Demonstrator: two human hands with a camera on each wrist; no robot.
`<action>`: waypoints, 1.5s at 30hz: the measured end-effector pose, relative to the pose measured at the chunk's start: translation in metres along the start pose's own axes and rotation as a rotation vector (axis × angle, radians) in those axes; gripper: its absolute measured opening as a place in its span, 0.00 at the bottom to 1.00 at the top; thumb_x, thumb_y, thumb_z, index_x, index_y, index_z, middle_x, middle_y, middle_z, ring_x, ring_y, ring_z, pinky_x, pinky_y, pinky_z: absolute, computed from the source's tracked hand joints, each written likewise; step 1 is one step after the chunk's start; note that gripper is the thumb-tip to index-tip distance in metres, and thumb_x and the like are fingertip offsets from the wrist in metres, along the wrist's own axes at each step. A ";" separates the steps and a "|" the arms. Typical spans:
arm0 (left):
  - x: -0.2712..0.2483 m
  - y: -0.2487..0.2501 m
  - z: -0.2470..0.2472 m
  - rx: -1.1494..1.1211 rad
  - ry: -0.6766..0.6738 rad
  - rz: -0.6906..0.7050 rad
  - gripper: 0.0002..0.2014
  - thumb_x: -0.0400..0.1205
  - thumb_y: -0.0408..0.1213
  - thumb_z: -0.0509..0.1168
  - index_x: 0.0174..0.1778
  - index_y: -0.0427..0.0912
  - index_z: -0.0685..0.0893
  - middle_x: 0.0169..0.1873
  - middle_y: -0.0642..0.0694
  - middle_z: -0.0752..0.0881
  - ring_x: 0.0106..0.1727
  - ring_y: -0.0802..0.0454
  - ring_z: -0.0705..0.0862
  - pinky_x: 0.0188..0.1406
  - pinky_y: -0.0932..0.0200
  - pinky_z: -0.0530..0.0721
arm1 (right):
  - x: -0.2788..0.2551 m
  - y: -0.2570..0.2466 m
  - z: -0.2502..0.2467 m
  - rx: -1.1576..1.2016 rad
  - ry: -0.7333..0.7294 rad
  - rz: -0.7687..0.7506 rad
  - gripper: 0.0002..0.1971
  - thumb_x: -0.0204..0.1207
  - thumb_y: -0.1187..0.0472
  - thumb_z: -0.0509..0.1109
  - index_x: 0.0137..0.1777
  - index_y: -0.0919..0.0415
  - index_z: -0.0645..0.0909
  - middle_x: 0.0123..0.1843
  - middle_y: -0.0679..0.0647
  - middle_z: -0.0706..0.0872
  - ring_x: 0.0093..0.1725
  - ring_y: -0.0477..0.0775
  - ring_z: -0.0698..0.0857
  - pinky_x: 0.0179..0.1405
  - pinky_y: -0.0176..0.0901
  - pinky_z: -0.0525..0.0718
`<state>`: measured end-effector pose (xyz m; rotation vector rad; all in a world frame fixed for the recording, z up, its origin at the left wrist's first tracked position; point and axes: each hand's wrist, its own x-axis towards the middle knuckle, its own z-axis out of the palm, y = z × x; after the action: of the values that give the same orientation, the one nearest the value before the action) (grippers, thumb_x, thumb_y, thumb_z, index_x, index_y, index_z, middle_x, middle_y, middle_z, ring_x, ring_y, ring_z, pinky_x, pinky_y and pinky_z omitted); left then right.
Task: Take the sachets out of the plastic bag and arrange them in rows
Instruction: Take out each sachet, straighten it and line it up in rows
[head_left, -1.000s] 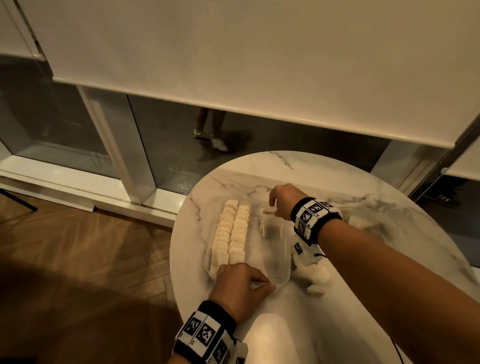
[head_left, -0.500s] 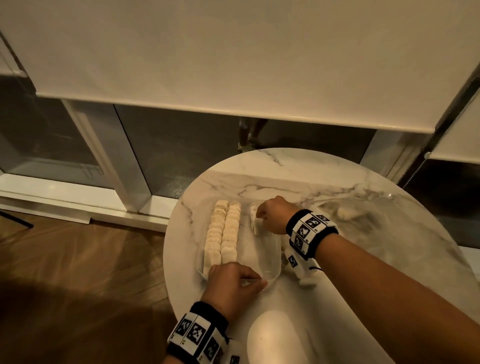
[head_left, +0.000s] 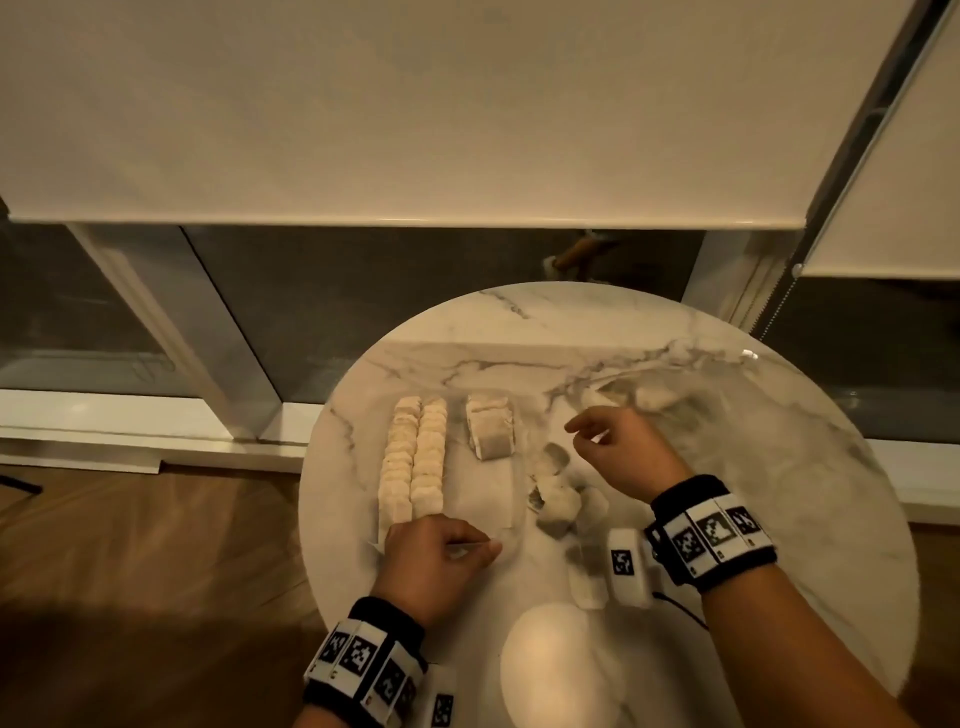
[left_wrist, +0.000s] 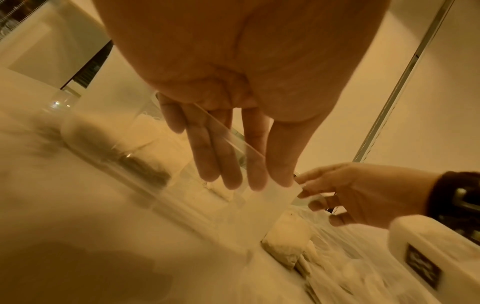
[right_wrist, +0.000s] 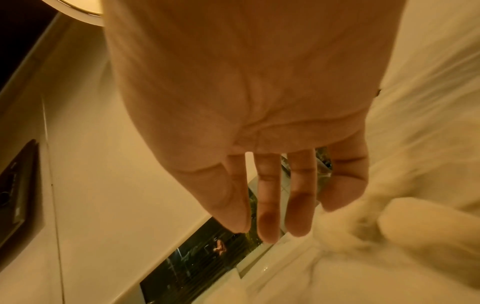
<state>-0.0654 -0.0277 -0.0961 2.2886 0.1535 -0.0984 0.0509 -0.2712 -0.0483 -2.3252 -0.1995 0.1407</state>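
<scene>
Sachets, small pale soft paper pouches, look light, limp and easy to crush, so a gentle pinch at an edge or across the flat faces should suit them. 2 full rows of pale sachets (head_left: 414, 457) lie in a clear shallow plastic tray (head_left: 511, 499) at 9 o'clock on the round white marble table (head_left: 779, 467); a short third row of sachets (head_left: 490, 428) stands just beside them toward 3 o'clock. Loose sachets (head_left: 558, 501) lie in the crumpled clear plastic bag (head_left: 675, 410), which spreads from the table's centre toward 2 o'clock and looks thin and slippery.

The left hand (head_left: 434, 558), at 7 o'clock, pinches the tray's near rim with curled fingers (left_wrist: 215, 160) and thumb. The right hand (head_left: 621, 452) hovers over the bag, holding nothing, fingers loosely spread.

The bag's film clings round the remaining pouches and may drag several out together. A white marker block (head_left: 626, 566) hangs under the right wrist, close above the loose pouches. A pale roller blind (head_left: 415, 104) hangs behind the table.
</scene>
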 end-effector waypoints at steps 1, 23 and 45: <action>0.000 -0.001 0.000 0.001 0.000 0.003 0.11 0.73 0.60 0.75 0.42 0.59 0.93 0.40 0.66 0.91 0.46 0.72 0.86 0.55 0.68 0.84 | -0.008 0.006 0.000 -0.012 0.000 0.015 0.09 0.80 0.61 0.71 0.55 0.49 0.88 0.46 0.44 0.88 0.45 0.41 0.84 0.49 0.41 0.81; -0.001 0.000 0.002 -0.061 0.019 0.020 0.07 0.72 0.57 0.78 0.37 0.60 0.92 0.39 0.64 0.91 0.45 0.69 0.87 0.55 0.60 0.87 | -0.037 0.017 0.022 -0.202 -0.190 0.198 0.02 0.74 0.55 0.73 0.41 0.48 0.84 0.40 0.44 0.89 0.42 0.45 0.87 0.48 0.46 0.88; -0.003 0.001 0.000 0.019 0.049 0.051 0.10 0.73 0.60 0.75 0.41 0.59 0.93 0.40 0.67 0.90 0.46 0.72 0.85 0.56 0.64 0.84 | -0.011 0.008 0.052 -0.399 -0.164 0.160 0.12 0.75 0.49 0.76 0.57 0.45 0.84 0.59 0.51 0.81 0.58 0.54 0.83 0.58 0.48 0.85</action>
<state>-0.0682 -0.0290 -0.0951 2.3136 0.1203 -0.0174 0.0324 -0.2418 -0.0895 -2.7281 -0.1315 0.4044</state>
